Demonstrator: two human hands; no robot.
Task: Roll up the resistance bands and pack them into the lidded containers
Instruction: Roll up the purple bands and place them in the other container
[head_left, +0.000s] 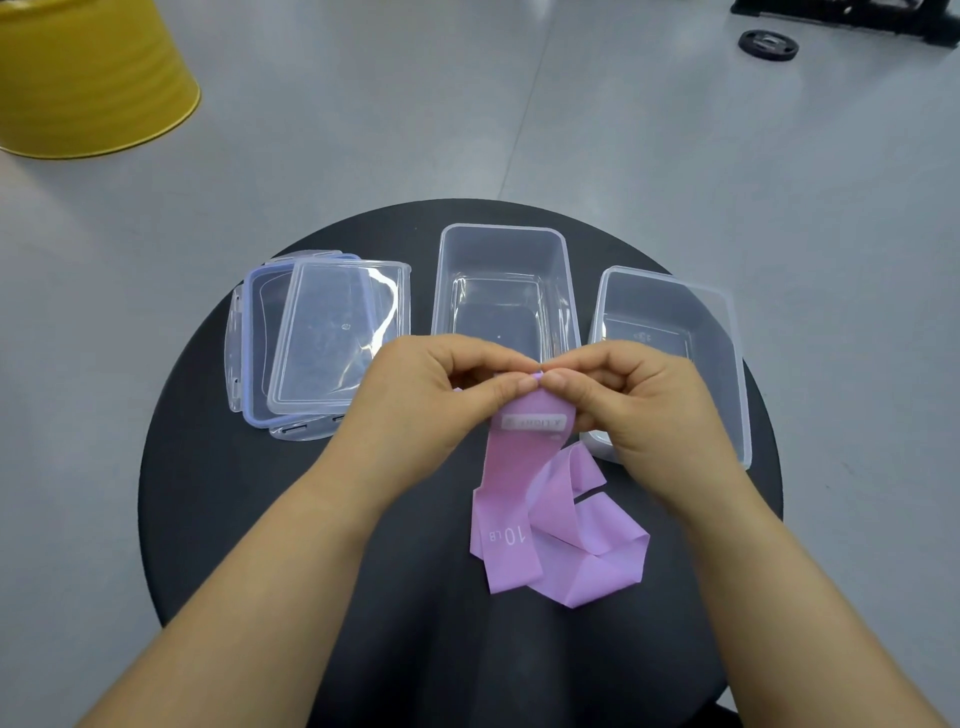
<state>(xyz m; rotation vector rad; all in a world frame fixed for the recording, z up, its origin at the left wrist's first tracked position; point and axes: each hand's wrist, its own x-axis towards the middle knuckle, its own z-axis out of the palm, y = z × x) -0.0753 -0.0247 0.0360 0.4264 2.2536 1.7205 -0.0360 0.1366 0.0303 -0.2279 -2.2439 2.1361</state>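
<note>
- On the round, matte black table (249, 519), your two hands meet just in front of the middle container (441, 291), near its front rim.
- Your left hand (436, 395) has its fingers curled; thumb and forefinger pinch the top end of the resistance band (519, 499), a narrow, closed grip.
- Your right hand (639, 400) mirrors it, pinching the same end. The two thumb tips lie just beside each other, with a small fold of band showing between them.
- The resistance band is a thin, flat, lilac strip with a smooth, matte surface. It hangs from the pinch, and its lower part lies in loose folds on the table. It bears the print "10 LB" and a white label near the top, whose lettering is too blurred to read.
- The middle container and the right container (727, 374) are open-topped boxes of clear plastic, rectangular with rounded corners, standing side by side.
- To the left, a glossy clear lid (332, 338) lies askew on a second lid (249, 338), which has a pale blue seal and snap tabs.
- Beyond the table, a yellow cylindrical tub (88, 78) and a black weight plate (768, 45) rest on the smooth grey floor (675, 156).
</note>
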